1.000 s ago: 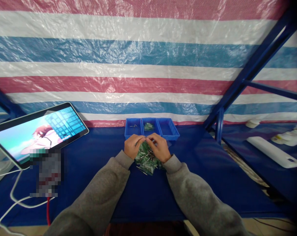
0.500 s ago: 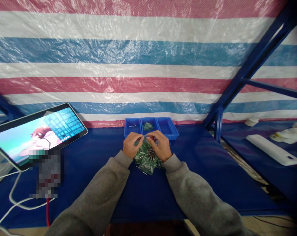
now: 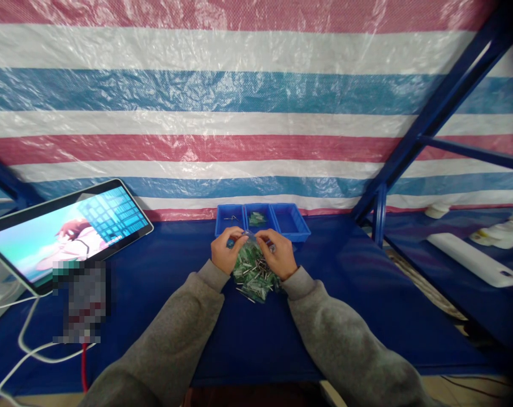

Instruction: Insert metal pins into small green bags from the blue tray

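My left hand (image 3: 227,249) and my right hand (image 3: 279,251) are close together, both with fingers pinched. Between their fingertips stretches a small clear plastic bag (image 3: 250,233), gripped from both sides; its contents cannot be made out. Just below lies a pile of small green packets and thin metal pins (image 3: 256,275), partly covered by the fingers. Behind the hands stands a blue three-compartment tray (image 3: 296,229). Its left compartment holds a few metal pieces (image 3: 231,217), and its middle one holds several green packets (image 3: 257,218).
A tablet (image 3: 69,237) playing a video leans at the left, with a blurred-out object (image 3: 89,302) and white cables (image 3: 27,339) by it. Blue metal posts (image 3: 379,215) rise at the right. Beyond them lies a long white object (image 3: 477,260). A striped sheet (image 3: 239,124) hangs behind.
My fingertips have moved slightly apart, and more of the clear bag shows between them. The pile and the tray stay as they were.
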`<state>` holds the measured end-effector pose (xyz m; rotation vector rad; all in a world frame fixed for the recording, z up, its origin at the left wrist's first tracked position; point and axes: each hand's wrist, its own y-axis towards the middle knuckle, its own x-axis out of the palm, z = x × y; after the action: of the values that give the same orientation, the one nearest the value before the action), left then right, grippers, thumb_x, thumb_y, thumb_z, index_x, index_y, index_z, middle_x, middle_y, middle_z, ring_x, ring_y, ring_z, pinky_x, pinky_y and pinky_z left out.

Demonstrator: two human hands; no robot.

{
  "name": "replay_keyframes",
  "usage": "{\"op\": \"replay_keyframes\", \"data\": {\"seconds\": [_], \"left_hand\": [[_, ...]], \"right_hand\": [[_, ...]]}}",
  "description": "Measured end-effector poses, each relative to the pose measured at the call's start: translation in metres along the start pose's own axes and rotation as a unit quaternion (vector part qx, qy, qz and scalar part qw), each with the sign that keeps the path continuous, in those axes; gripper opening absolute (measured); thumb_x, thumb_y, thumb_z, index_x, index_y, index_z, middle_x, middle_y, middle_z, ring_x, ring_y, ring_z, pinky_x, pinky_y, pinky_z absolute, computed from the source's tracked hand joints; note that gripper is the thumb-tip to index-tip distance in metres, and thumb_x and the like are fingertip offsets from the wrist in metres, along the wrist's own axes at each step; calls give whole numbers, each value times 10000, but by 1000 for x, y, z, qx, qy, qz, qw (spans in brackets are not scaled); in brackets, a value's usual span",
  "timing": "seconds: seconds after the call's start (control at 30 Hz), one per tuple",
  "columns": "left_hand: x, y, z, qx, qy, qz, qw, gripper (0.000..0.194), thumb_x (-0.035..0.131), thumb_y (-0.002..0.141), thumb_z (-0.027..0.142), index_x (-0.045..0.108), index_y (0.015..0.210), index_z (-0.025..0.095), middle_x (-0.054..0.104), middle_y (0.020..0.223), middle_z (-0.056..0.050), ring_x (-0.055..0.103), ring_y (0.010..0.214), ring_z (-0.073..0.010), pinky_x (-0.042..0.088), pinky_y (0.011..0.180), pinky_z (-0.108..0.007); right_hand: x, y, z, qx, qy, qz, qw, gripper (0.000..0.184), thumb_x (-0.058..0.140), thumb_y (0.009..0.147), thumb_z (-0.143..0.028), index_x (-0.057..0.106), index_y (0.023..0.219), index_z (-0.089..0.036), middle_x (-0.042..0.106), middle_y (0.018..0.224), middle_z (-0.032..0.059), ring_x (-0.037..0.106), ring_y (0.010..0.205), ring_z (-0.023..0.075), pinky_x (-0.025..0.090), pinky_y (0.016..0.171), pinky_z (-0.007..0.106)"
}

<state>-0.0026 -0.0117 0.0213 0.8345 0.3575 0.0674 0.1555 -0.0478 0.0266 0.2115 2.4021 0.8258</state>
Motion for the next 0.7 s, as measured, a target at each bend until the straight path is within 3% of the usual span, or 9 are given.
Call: {"op": "replay_keyframes", "data": {"seconds": [0.2,0.33,0.57,0.7], "left_hand": [[3,-1,-9,-42,-61,-14,997,289,670,728,343,604,936,152,660,805,-30,626,676,-120,527,668,-242],[3,-2,-14,-54,-24,-33,998,209,636,758,354,652,817,154,679,771,-34,632,679,-139,526,669,-259],[-1,0,-6,52,14,-60,997,146,589,812,286,675,758,181,686,773,-40,626,751,-157,515,725,-303],[-1,0,-2,70,20,-64,995,129,605,801,288,678,788,182,687,782,-42,622,748,-153,513,719,-299]], "right_hand": [[3,0,2,37,11,25,999,190,434,875,-280,602,891,-194,646,813,32,597,702,147,469,685,260],[4,0,2,49,28,28,998,185,434,874,-279,599,885,-198,646,780,21,604,670,143,478,675,262],[2,1,0,-19,-2,10,1000,147,485,850,-272,612,857,-198,607,875,49,574,812,163,462,739,274],[1,0,1,-14,-36,19,999,189,466,869,-287,628,830,-199,571,757,38,543,702,154,441,676,270]]}}
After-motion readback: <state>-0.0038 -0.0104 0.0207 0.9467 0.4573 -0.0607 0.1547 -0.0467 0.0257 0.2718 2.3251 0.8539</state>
